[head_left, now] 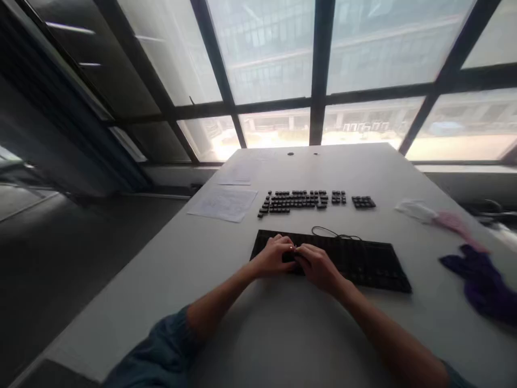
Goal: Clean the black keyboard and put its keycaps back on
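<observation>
A black keyboard lies on the white table, its right part bare of keycaps as far as I can see. My left hand rests over its left half, fingers curled together. Close against it, my right hand is closed too, thumb and fingertips meeting the left fingers. Whatever lies between the fingertips is too small to make out. Loose black keycaps stand in rows behind the keyboard, with another block of keycaps to the right. The keyboard's cable loops along its back edge.
Sheets of paper lie on the table at the left. A purple cloth, a pink cloth and a whitish cloth lie at the right. Two small dark items sit near the far edge, before large windows.
</observation>
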The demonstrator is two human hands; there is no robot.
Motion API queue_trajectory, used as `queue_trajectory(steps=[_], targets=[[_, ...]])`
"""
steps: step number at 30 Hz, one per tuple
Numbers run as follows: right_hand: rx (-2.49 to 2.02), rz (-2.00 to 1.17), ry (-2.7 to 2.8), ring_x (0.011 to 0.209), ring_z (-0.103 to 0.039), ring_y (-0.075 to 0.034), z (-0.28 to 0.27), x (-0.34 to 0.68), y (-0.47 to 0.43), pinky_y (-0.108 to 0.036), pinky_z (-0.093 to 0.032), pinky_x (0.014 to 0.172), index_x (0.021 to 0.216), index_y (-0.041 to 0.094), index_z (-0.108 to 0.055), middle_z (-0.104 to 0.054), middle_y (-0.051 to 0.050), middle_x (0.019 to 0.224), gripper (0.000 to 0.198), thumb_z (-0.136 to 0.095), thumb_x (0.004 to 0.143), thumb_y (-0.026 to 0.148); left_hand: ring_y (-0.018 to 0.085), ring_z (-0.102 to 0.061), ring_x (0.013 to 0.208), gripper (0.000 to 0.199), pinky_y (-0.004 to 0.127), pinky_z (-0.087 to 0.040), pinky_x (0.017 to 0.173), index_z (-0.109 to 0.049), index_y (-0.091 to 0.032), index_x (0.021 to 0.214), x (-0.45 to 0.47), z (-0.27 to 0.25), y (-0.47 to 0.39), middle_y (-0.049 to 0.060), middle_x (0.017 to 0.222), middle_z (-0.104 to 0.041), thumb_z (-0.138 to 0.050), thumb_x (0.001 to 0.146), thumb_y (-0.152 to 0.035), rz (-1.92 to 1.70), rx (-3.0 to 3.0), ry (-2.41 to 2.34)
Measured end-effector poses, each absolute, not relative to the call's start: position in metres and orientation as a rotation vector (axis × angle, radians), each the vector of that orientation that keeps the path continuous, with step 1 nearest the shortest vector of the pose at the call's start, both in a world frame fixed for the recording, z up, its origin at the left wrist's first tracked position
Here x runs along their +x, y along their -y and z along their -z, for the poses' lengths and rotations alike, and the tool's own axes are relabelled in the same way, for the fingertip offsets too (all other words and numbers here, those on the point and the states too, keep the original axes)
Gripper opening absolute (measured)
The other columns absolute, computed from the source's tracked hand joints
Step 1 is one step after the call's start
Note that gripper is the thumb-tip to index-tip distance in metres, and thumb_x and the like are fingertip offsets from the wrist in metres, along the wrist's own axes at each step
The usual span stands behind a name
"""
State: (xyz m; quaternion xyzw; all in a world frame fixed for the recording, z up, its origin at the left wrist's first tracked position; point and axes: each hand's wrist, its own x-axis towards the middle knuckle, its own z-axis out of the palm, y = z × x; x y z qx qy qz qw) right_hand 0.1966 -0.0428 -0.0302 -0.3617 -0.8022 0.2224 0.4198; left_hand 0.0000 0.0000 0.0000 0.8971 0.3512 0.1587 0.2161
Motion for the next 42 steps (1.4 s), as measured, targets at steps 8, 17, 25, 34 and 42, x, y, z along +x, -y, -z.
queue_trajectory(steps=[8, 17, 25, 34, 42], targets=[[-0.977, -0.626, 1.800, 0.078, -0.061, -0.019, 0.034, 0.199, 0.044, -0.030, -0.047, 0.072, 0.089, 0.021, -0.059, -0.065, -0.004, 0.086, 0.008, -0.054, 0.095, 0.019, 0.022, -0.058, 0.098, 0.014, 0.038, -0.042, 0.089, -0.072, -0.022, 0.084, 0.005, 0.002, 0.007, 0.003, 0.102, -0.067, -0.079, 0.082, -0.033, -0.505, 2.490, -1.048], [-1.068, -0.721, 1.553, 0.069, -0.061, -0.018, 0.031, 0.199, 0.040, -0.029, -0.048, 0.067, 0.087, 0.021, -0.058, -0.065, -0.001, 0.075, 0.007, -0.057, 0.093, 0.024, 0.021, -0.060, 0.103, 0.015, 0.035, -0.049, 0.093, -0.069, -0.020, 0.103, 0.006, 0.008, 0.010, 0.007, 0.108, -0.065, -0.068, 0.091, -0.028, -0.803, 2.335, -0.894], [-1.094, -0.848, 1.381, 0.067, -0.066, -0.019, 0.031, 0.196, 0.036, -0.029, -0.050, 0.064, 0.088, 0.021, -0.058, -0.068, -0.002, 0.074, 0.010, -0.057, 0.094, 0.029, 0.022, -0.062, 0.103, 0.029, 0.039, -0.048, 0.096, -0.061, -0.023, 0.121, 0.006, 0.009, 0.008, 0.005, 0.106, -0.070, -0.067, 0.093, -0.027, -0.811, 2.412, -0.919], [-1.161, -0.784, 1.342, 0.066, -0.066, -0.019, 0.029, 0.194, 0.035, -0.029, -0.049, 0.064, 0.085, 0.021, -0.055, -0.067, -0.001, 0.072, 0.012, -0.056, 0.094, 0.029, 0.022, -0.057, 0.106, 0.012, 0.037, -0.047, 0.097, -0.067, -0.022, 0.099, 0.011, -0.013, -0.002, 0.006, 0.108, -0.063, -0.071, 0.088, -0.022, -0.921, 2.405, -0.954], [-1.161, -0.778, 1.356, 0.066, -0.066, -0.018, 0.032, 0.195, 0.034, -0.028, -0.048, 0.065, 0.087, 0.021, -0.056, -0.067, -0.002, 0.072, 0.009, -0.055, 0.094, 0.027, 0.022, -0.060, 0.098, 0.011, 0.038, -0.044, 0.097, -0.074, -0.022, 0.093, 0.025, -0.016, -0.123, 0.003, 0.097, -0.070, -0.074, 0.082, -0.020, -0.831, 2.549, -1.279]])
